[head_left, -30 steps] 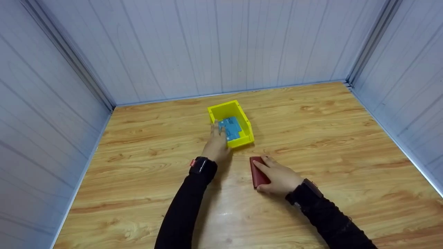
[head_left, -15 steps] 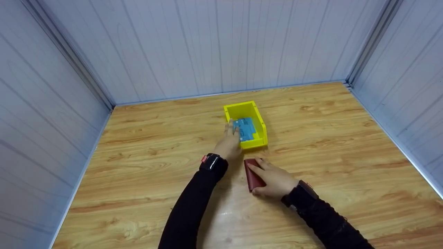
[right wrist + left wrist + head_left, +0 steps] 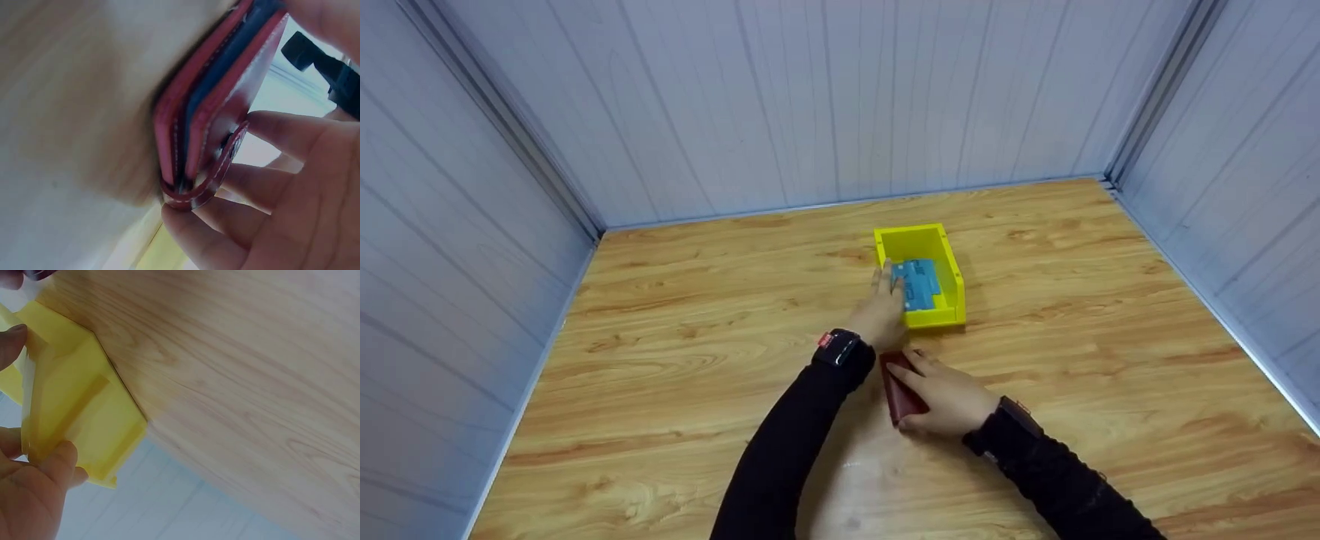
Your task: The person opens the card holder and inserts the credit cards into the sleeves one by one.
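My left hand (image 3: 879, 315) grips the left wall of a yellow storage bin (image 3: 937, 320), with fingers hooked over the rim. The left wrist view shows the outer side of the bin (image 3: 112, 410) between thumb and fingers. Flat blue pieces with dark print (image 3: 921, 285) lie inside it. Just in front of the bin, my right hand (image 3: 952, 399) holds a dark red wallet (image 3: 901, 397) by its edges, low over the table. Close up, the wallet (image 3: 230, 112) is folded, with white stitching and a snap strap (image 3: 194, 197) across its open side.
A wood-grain tabletop (image 3: 660, 360) spreads around both hands. Pale panel walls enclose it at the back (image 3: 780, 97), left (image 3: 457, 247) and right (image 3: 1245, 210). Both forearms, in black sleeves (image 3: 784, 442), reach in from the front edge.
The bin has slid to the right with my left hand on it. Meanwhile the wallet and right hand have shifted slightly left and nearer, so the wallet now sits close by the left wrist.
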Demonstrator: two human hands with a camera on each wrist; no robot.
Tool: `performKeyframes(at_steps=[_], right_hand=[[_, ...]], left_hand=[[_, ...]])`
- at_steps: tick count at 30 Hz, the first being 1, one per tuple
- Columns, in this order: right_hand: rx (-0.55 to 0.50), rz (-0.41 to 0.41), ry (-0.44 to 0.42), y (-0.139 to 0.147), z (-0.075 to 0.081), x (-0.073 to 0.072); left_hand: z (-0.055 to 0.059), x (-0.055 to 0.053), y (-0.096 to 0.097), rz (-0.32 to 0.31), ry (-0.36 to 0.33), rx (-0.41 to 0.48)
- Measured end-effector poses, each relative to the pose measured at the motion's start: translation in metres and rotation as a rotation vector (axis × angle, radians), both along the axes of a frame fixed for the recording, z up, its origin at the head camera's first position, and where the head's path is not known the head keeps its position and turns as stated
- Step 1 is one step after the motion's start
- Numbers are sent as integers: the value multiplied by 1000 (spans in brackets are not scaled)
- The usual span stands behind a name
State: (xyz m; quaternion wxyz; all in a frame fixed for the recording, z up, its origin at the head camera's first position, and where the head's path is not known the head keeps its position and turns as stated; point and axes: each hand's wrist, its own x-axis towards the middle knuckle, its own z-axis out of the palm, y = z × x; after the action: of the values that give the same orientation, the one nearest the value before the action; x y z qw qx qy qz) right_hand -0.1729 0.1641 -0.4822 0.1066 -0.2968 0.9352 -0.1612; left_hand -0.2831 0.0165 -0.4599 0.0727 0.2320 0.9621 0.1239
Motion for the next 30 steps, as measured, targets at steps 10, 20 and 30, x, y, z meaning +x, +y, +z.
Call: performKeyframes(at_steps=[10, 20, 30], right_hand=[[8, 39, 12, -4, 0, 2], [-8, 56, 16, -7, 1, 7], [-12, 88, 115, -12, 0, 10]], left_hand=[[2, 0, 17, -43, -10, -27], [1, 3, 31, -69, -27, -20], [2, 4, 41, -89, -36, -23]])
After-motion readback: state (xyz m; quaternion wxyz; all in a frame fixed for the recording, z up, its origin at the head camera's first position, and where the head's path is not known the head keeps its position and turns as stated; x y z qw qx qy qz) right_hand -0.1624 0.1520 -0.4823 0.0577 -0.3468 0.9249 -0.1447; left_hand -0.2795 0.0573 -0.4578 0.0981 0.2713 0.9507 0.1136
